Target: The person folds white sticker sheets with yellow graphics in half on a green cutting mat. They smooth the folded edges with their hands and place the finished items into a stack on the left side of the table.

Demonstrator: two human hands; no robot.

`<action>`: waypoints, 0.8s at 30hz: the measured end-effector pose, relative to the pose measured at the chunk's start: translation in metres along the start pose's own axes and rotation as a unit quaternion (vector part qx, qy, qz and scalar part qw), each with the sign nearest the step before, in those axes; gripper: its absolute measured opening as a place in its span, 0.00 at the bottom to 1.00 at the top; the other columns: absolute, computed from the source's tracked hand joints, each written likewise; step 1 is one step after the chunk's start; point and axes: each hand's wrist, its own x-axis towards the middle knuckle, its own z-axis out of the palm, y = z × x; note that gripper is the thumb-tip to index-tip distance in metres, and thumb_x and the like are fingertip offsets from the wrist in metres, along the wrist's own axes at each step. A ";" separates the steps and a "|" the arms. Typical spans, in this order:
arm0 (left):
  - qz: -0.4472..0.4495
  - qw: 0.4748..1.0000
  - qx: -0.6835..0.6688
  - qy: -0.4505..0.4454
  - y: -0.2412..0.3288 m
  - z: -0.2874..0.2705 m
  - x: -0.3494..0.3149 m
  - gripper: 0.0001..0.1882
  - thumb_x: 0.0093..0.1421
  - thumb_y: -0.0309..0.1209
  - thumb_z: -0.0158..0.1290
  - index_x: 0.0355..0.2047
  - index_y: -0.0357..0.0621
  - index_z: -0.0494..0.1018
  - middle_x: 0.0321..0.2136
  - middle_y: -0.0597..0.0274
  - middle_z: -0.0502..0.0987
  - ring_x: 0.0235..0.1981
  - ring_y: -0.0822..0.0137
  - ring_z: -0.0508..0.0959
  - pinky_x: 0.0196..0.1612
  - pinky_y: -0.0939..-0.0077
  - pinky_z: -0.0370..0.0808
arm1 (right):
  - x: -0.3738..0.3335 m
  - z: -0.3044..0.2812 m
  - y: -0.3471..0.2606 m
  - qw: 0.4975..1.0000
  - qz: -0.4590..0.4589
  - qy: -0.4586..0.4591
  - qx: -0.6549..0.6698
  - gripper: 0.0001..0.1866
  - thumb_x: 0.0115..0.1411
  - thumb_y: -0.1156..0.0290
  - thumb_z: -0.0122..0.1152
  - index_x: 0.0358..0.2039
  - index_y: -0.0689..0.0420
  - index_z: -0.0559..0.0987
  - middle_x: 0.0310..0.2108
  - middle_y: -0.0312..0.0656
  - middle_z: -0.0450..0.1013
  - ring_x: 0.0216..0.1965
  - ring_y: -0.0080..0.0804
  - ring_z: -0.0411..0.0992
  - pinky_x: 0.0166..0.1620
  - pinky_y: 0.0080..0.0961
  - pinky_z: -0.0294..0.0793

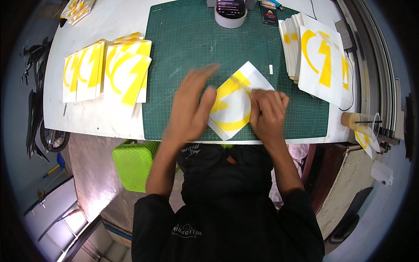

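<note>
A white sheet with a yellow printed design [233, 114] lies turned at an angle on the green cutting mat [187, 39], near its front edge. Another white layer shows beneath its lower left edge. My right hand [268, 114] is at the sheet's right side, its fingers curled and pinched on the edge; the fingertips are partly hidden. Slightly blurred, my left hand [190, 102] is just left of the sheet, with fingers stretched out and thumb apart, holding nothing.
Stacks of similar sheets stand at the left [89, 74] and at the right [318, 61]. A phone [231, 8] on a round white stand and a small dark box [269, 14] sit at the back. A cup [364, 120] is at the right edge; a green basket [133, 168] stands below the table.
</note>
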 end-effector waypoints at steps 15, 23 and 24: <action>0.146 0.947 0.119 -0.260 -0.028 0.021 0.058 0.20 0.72 0.42 0.52 0.58 0.48 0.79 0.64 0.52 0.75 0.65 0.51 0.72 0.75 0.43 0.55 | -0.062 -0.036 -0.021 0.987 -0.086 -0.133 -0.010 0.15 0.51 0.75 0.64 0.41 0.57 0.81 0.39 0.40 0.78 0.38 0.39 0.74 0.47 0.48 0.67; 0.126 0.913 0.386 -0.029 -0.034 0.020 0.017 0.29 0.62 0.55 0.61 0.55 0.48 0.82 0.60 0.53 0.76 0.63 0.46 0.70 0.71 0.33 0.54 | -0.090 -0.075 -0.025 0.987 -0.060 -0.106 0.101 0.11 0.49 0.75 0.72 0.35 0.56 0.85 0.46 0.35 0.83 0.40 0.32 0.79 0.60 0.47 0.64; 0.118 0.916 0.384 -0.025 -0.033 0.019 0.013 0.29 0.62 0.54 0.61 0.55 0.48 0.82 0.61 0.53 0.75 0.64 0.46 0.70 0.72 0.33 0.53 | -0.088 -0.074 -0.022 0.988 -0.066 -0.107 0.093 0.10 0.50 0.76 0.71 0.35 0.56 0.85 0.47 0.35 0.83 0.41 0.32 0.80 0.61 0.48 0.63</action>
